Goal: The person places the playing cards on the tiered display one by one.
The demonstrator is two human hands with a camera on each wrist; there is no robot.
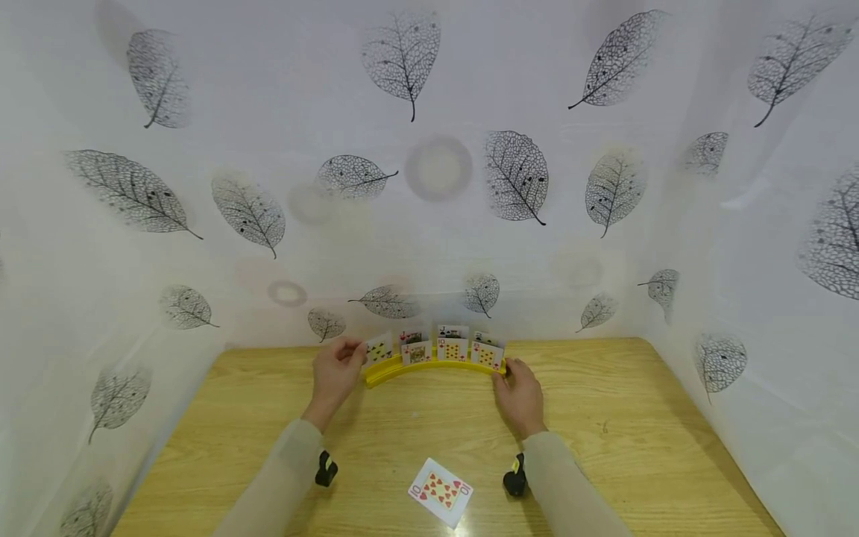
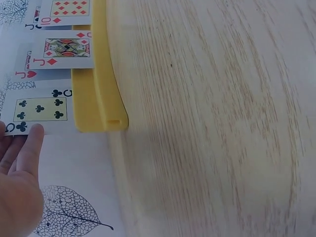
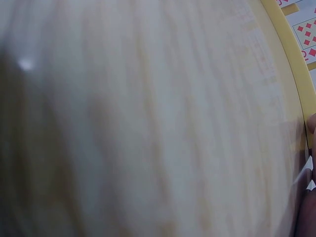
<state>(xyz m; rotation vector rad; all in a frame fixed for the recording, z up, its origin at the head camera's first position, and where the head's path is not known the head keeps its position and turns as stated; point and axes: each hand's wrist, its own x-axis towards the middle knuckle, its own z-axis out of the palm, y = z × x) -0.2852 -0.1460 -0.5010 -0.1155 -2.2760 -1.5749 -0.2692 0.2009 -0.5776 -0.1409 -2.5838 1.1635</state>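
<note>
My left hand (image 1: 338,371) pinches a clubs playing card (image 2: 40,109) by its outer edge, with the thumb in front. The card stands upright at the left end of a curved yellow card holder (image 1: 379,373). My right hand (image 1: 522,394) grips the holder's right end, the thumb on its near side; the right wrist view catches only a bit of that hand (image 3: 313,124) at its edge. Several cards stand in the holder in two rows, among them the jack of diamonds (image 2: 66,48) and the ten of diamonds (image 1: 451,349) in front, with jacks behind.
A ten of hearts (image 1: 441,492) lies face up on the wooden table (image 1: 403,425), between the forearms. A white curtain with leaf prints (image 1: 436,246) encloses the back and sides, close behind the holder. Black wrist cameras (image 1: 514,477) sit by both sleeves.
</note>
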